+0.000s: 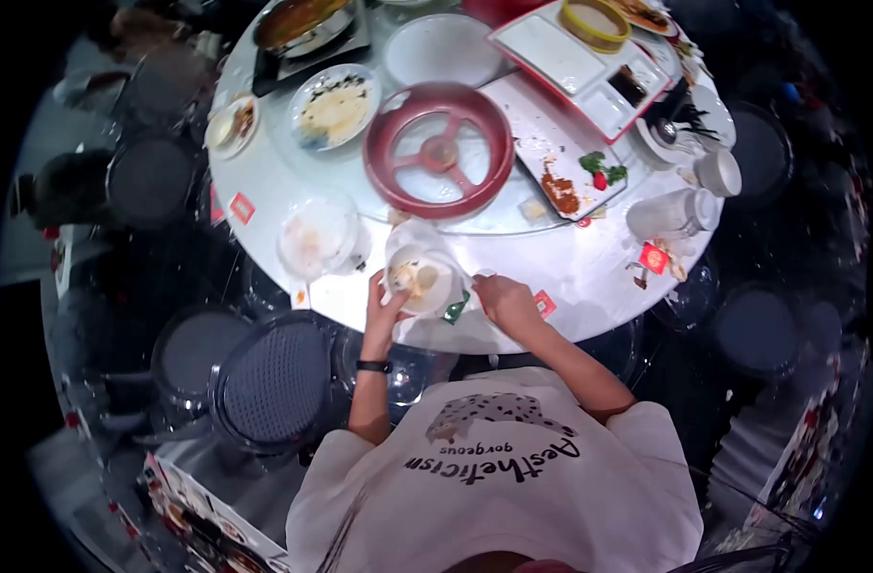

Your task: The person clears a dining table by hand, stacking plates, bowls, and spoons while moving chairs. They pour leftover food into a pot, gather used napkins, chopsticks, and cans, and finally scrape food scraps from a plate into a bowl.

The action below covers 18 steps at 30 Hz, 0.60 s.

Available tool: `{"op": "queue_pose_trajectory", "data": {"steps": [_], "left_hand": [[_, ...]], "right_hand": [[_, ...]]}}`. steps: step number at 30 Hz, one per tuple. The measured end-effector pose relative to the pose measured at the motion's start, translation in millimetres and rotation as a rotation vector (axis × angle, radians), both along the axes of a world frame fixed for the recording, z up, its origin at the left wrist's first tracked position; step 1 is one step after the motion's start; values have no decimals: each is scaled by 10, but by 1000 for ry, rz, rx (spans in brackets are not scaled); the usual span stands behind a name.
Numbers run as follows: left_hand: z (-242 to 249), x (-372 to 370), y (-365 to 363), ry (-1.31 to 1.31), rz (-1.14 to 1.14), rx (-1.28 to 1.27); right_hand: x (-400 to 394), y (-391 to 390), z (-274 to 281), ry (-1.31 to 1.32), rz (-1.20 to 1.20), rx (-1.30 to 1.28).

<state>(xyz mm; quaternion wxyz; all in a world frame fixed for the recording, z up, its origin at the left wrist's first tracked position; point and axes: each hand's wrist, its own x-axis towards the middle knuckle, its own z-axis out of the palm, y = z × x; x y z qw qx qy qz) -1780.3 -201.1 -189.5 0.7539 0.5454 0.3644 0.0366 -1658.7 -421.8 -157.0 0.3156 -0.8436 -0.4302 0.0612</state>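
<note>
My left hand (385, 304) grips the left side of a white bowl (421, 281) near the front edge of the table, thumb at its rim. Food scraps lie inside the bowl, and a whitish, see-through sheet or bag (422, 234) stands behind it. To the right of the bowl, my right hand (505, 302) is closed with the fingers pinched. Whatever is between those fingertips is too small to make out. A small green packet (457, 307) lies between the bowl and my right hand. Left of the bowl is a stained white plate (315, 239).
A maroon ring-shaped stand (501, 181) sits on the glass turntable (360, 181). Behind it are a plate with leftovers (336, 107), an oval platter (441, 50) and a stacked tray (570, 67). A clear jar (670, 214) lies at right. Chairs (269, 382) surround the table.
</note>
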Motion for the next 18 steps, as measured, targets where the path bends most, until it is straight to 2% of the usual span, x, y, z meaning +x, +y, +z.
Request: {"op": "queue_pose_trajectory", "data": {"steps": [2,4,8,10,13,14,15,17,18], "left_hand": [[-18,80,-58,48,-31,196],[3,149,-34,45,-106,583],[193,206,30,-28,-152,1147],[227,144,135,-44,-268,1517],[147,60,205,-76,-147,1494],[131,58,166,-97,14,1086],[166,48,138,22,108,946],[63,-20,163,3,453,256],[-34,-136,225,-87,364,70]], "right_hand": [[50,98,0,-29,14,-12],[66,231,-183,-113,96,0],[33,379,-499,-215,210,-92],[35,341,-460,-162,197,-118],[61,234,-291,-7,109,-61],[59,223,-208,89,63,-19],[50,224,-205,320,24,47],[30,227,-200,766,-114,228],[33,236,-113,1063,-136,281]]}}
